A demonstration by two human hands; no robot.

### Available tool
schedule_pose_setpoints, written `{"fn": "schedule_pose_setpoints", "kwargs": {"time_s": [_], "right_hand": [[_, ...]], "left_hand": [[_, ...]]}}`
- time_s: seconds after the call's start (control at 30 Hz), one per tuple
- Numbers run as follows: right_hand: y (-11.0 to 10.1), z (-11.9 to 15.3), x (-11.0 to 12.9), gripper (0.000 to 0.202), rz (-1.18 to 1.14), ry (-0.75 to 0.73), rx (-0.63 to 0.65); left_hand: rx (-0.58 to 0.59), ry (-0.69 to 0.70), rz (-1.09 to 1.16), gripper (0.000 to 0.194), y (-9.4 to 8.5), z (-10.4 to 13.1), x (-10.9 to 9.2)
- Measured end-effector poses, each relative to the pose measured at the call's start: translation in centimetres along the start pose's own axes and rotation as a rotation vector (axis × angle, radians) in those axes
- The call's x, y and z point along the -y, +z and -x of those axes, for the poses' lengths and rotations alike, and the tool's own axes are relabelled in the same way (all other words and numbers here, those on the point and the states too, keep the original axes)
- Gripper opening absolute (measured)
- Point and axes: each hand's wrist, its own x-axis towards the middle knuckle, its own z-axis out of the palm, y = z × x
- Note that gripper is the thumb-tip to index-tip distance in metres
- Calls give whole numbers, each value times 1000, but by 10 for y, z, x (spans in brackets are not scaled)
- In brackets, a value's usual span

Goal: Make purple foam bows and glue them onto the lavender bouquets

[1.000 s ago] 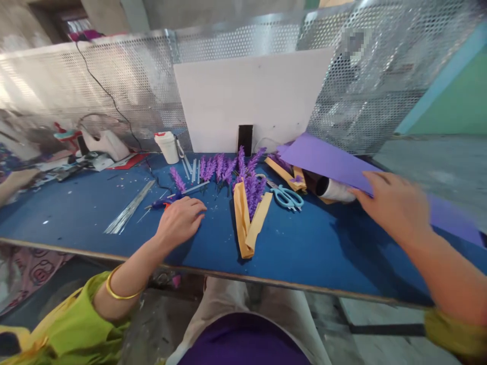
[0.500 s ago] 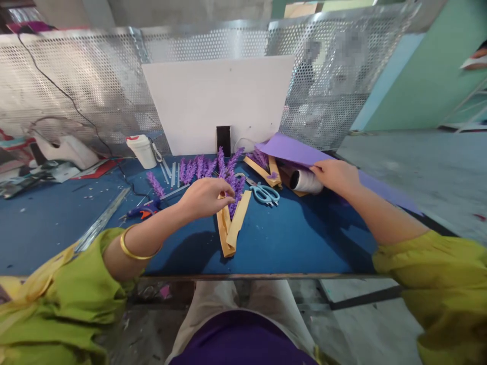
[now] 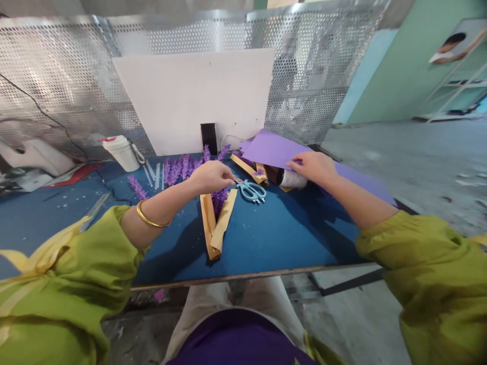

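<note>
My left hand (image 3: pixel 212 176) is closed, thumb and fingertips pressed together, above purple flower sprigs (image 3: pixel 219 202) and beside the blades of blue-handled scissors (image 3: pixel 251 191). Whether it touches the blades or pinches anything small, I cannot tell. Below it on the table lies a V-shaped folded yellow paper strip (image 3: pixel 224 218) with the sprigs in its opening. My right hand (image 3: pixel 314 166) pinches the near edge of a large purple sheet (image 3: pixel 272 147). Under that sheet a white spool (image 3: pixel 293 179) partly shows, near a second yellow folded strip (image 3: pixel 245 167).
A phone (image 3: pixel 208 138) leans on a white board (image 3: pixel 198 96) before a perforated metal screen (image 3: pixel 133 38). Left stand a white cup (image 3: pixel 122 153), clear sticks (image 3: pixel 157 175) and more purple sprigs (image 3: pixel 177 170). A cable (image 3: pixel 49 114) runs down the left. One person is at the far right.
My view has swung right. My left hand has moved forward and right, from above the yellow strip towards the scissors. My right hand still grips the purple sheet's edge.
</note>
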Motion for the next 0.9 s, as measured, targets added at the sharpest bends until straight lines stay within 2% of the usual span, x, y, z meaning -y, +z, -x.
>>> {"fn": "schedule_pose_setpoints", "kwargs": {"time_s": [0.13, 0.37, 0.6, 0.73, 0.83, 0.9], "right_hand": [[9, 3, 6, 41, 23, -60, -64], [11, 8, 17, 40, 54, -137, -108], [9, 14, 26, 41, 37, -106, -123], [5, 34, 50, 38, -24, -234, -99], [9, 52, 81, 32, -83, -339, -11], [16, 58, 101, 28, -102, -342, 55]], "left_hand": [[7, -55, -59, 25, 0, 6, -1], [-1, -59, -31, 27, -1, 11, 2], [-12, -75, -14, 26, -2, 20, 1], [-96, -122, 19, 24, -2, 34, 10], [-210, -158, 44, 21, -1, 48, 17], [-275, -162, 72, 21, 1, 57, 17]]}}
